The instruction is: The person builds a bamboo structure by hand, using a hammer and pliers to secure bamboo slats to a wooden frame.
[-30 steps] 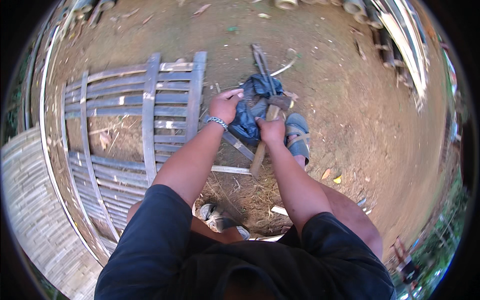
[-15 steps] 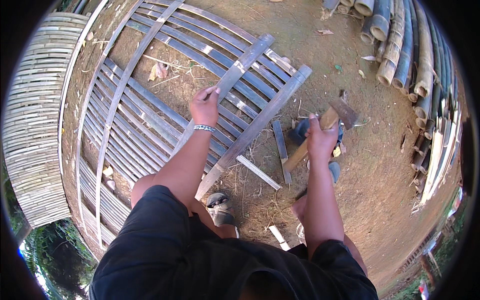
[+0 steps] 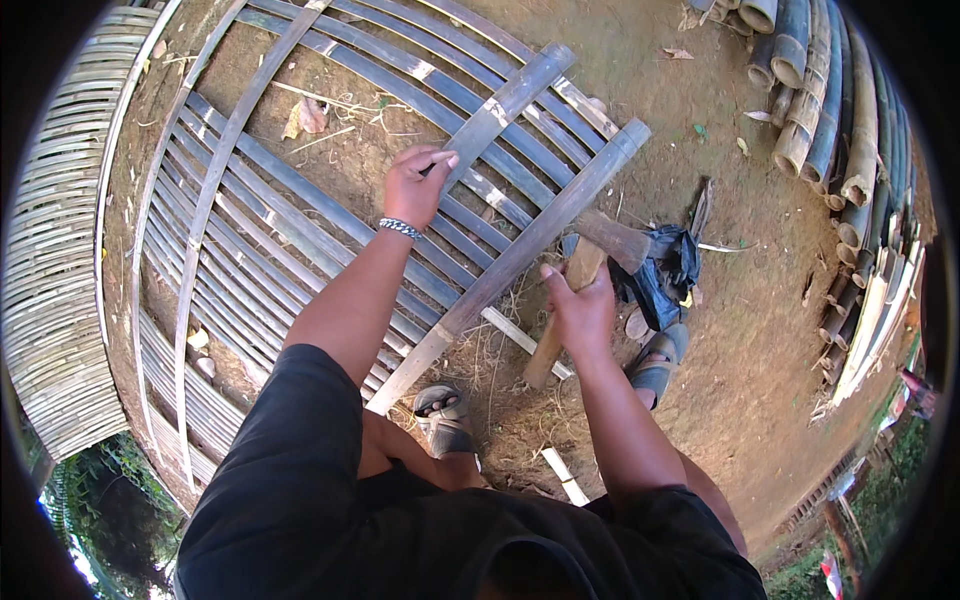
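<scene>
My right hand is wrapped round the wooden handle of an axe. Its metal head, towards the far side, sits just right of a thick bamboo crosspiece at the end of a bamboo slat frame. My left hand is closed in a pinch over a second, flat bamboo crosspiece that lies across the slats. Whatever the thumb and fingertips hold is too small to make out.
Bamboo poles are piled at the far right, with pale split strips beside them. A black plastic bag lies past my right foot. A woven bamboo panel stretches along the left. Loose pale bamboo pieces lie between my feet.
The axe has come left and nearer the thick crosspiece with my right hand, uncovering the black bag. My left hand stays at the flat crosspiece, its fingers shifted slightly. The view has moved a little.
</scene>
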A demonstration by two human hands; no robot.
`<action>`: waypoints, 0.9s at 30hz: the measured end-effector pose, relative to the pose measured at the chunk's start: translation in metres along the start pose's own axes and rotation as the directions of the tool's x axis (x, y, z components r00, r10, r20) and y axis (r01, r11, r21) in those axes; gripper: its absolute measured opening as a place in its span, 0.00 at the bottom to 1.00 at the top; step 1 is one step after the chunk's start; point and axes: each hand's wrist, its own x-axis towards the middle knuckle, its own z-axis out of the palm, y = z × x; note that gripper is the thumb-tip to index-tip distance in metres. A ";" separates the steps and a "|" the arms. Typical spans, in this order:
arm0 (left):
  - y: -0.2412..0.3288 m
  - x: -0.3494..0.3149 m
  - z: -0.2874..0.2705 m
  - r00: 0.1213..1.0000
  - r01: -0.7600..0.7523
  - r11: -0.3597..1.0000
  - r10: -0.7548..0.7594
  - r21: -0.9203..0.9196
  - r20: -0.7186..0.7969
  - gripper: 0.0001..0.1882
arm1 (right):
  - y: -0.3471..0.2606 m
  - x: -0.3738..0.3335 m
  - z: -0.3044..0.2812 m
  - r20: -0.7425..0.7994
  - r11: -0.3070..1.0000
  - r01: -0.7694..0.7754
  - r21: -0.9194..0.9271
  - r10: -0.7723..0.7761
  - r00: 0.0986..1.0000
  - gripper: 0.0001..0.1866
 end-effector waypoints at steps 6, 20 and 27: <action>-0.002 0.000 0.004 0.997 -0.064 0.998 0.065 0.015 -0.037 0.08 | 0.001 0.000 0.005 0.010 0.998 -0.018 -0.066 0.018 1.000 0.18; 0.001 -0.002 0.004 0.994 -0.095 0.995 0.096 0.021 -0.059 0.08 | 0.008 -0.009 0.014 0.032 0.996 0.054 -0.066 -0.052 0.998 0.13; 0.000 -0.006 0.008 0.970 -0.200 0.973 0.214 0.118 -0.117 0.07 | 0.002 -0.013 0.012 0.051 0.981 0.096 -0.169 -0.088 0.995 0.14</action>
